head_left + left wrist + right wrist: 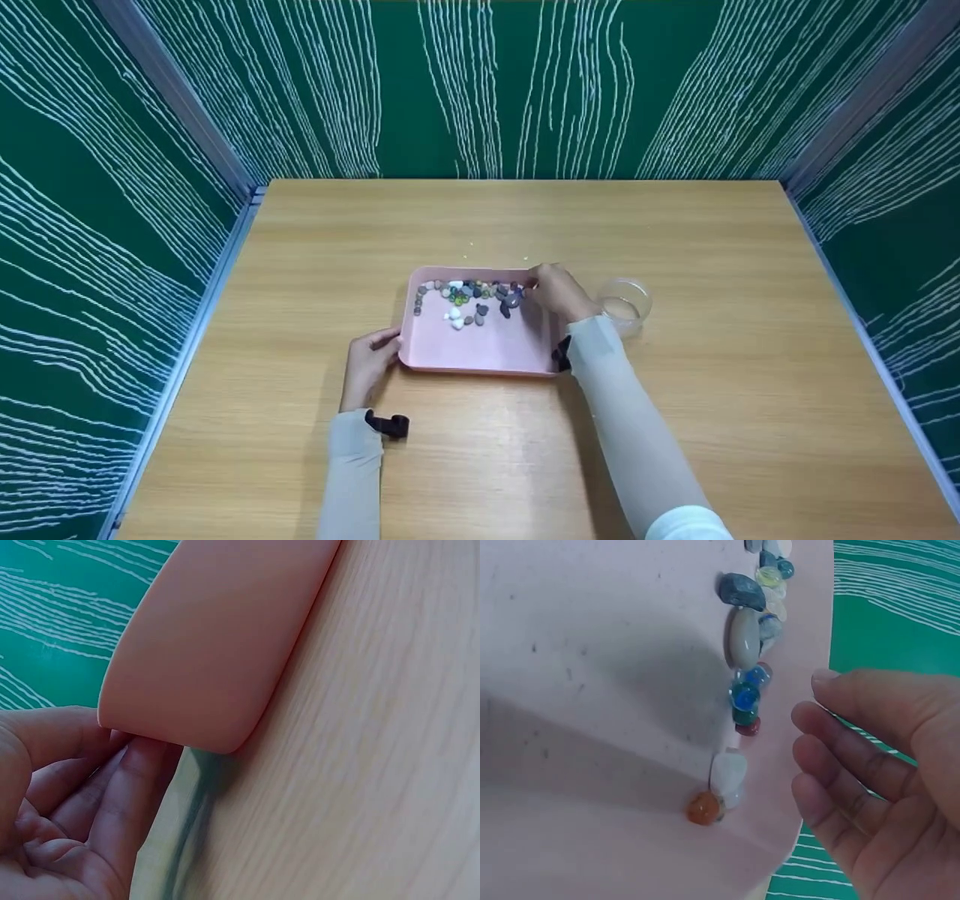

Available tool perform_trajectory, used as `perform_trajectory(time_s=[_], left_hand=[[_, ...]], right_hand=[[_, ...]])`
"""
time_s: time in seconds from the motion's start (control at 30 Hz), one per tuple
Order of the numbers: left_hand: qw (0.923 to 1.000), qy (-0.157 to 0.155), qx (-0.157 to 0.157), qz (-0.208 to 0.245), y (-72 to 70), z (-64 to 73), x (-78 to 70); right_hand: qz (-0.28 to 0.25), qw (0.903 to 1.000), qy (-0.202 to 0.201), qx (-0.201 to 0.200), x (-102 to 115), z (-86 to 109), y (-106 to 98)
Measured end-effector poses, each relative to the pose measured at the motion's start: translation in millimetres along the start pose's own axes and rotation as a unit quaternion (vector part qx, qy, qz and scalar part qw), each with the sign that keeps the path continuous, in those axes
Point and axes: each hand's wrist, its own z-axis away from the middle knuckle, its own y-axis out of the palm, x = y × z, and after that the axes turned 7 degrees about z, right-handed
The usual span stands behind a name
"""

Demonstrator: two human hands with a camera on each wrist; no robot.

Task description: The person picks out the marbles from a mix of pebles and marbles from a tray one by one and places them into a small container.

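L hand [367, 367] pinches the near-L corner of a pink tray [480, 352], thumb vs. fingers. R hand [561, 292] is at the tray's far-R end, fingers loosely apart, nothing held; can't tell if it touches the rim. Tray's on the counter [450, 465], w/ mixed stones [457, 313] along its far wall & clustered mid-tray. Clear tub [628, 307] just R of tray.

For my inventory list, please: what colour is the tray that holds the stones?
The tray is pink; the head view shows it best.
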Motion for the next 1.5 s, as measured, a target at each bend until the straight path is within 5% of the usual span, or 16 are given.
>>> perform_trajectory(time_s=[0.77,1.03,1.5], left_hand=[[1.0,0.0,-0.003,-0.003,-0.1,3.7,4.3],[0.9999,0.008,0.003,0.006,-0.7,2.5,2.0],[0.9999,0.004,-0.003,0.009,0.7,0.4,0.6]], right_hand=[[0.025,0.9987,0.045,0.0,-1.1,-5.1,15.1],[0.035,0.9992,0.001,-0.018,-0.8,-7.6,13.7],[0.032,0.999,0.032,0.001,-1.3,-11.3,15.2]])
